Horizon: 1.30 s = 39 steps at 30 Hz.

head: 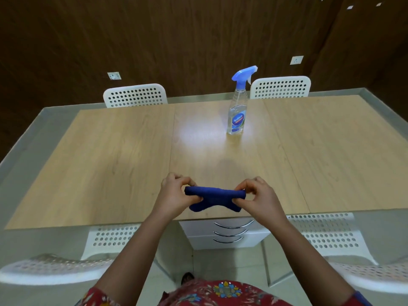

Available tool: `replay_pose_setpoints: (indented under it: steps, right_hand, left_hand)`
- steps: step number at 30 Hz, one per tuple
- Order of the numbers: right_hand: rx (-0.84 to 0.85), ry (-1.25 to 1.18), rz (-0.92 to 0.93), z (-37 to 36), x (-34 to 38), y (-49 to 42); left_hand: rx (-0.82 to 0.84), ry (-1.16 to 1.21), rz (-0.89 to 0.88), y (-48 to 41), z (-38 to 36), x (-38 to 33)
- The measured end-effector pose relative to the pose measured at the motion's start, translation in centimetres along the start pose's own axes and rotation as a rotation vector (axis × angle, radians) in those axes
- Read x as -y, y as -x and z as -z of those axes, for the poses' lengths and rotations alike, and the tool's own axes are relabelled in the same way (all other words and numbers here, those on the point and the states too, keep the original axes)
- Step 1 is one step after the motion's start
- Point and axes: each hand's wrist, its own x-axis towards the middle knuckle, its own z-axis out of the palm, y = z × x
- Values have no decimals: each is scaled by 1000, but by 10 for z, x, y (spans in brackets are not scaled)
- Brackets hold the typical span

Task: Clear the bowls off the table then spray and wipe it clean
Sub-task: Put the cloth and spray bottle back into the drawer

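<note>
Red flowered clothing [220, 292] edges the bottom. Well nearer the person than the spray bottle [237, 111], the left hand [174, 193] and right hand [256, 195] each pinch an end of the folded blue cloth [215, 198]. It looks soft, light and floppy (likely to bunch), so the ends seem the best hold.
</note>
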Motion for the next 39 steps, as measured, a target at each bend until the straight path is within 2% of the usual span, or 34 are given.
replay_pose_setpoints:
  steps: [2, 4, 5, 7, 12, 14, 16, 19, 20, 23, 25, 28, 31, 35, 39]
  right_hand:
    - [97, -215, 6, 11, 2, -3]
    - [258, -623, -65, 13, 5, -2]
    - [310, -762, -136, 9, 3, 0]
    - [356, -813, -302, -6, -6, 6]
    - [279, -695, -471, -35, -35, 25]
    - [276, -668, -533, -43, -47, 28]
    - [279, -520, -580, -55, -67, 31]
    - [326, 145, -401, -82, -112, 28]
    - [370, 287, -312, -92, -122, 27]
    - [537, 522, -169, -116, -135, 18]
    - [558, 615, -161, -124, -138, 13]
    - [536, 630, -220, -128, -136, 7]
    - [590, 625, -282, -128, -134, 10]
    - [796, 551, -346, -123, -138, 36]
    - [976, 330, -456, -112, -131, 71]
  left_hand:
    - [163, 276, -2, 0, 12, 2]
    - [323, 611, 24, 5, 16, 1]
    - [346, 729, 79, 7, 13, 1]
    - [352, 817, 233, 10, 0, 3]
    - [478, 707, 441, 25, -28, 23]
    - [454, 714, 495, 29, -33, 30]
    - [370, 743, 535, 28, -34, 34]
    - [174, 797, 565, 23, -33, 43]
    - [114, 823, 568, 23, -32, 46]
    - [15, 909, 579, 26, -29, 52]
    - [-14, 959, 582, 31, -26, 54]
    - [-13, 953, 557, 37, -24, 54]
    - [16, 901, 536, 43, -26, 56]
    - [26, 859, 522, 50, -26, 58]
    - [71, 823, 516, 61, -32, 57]
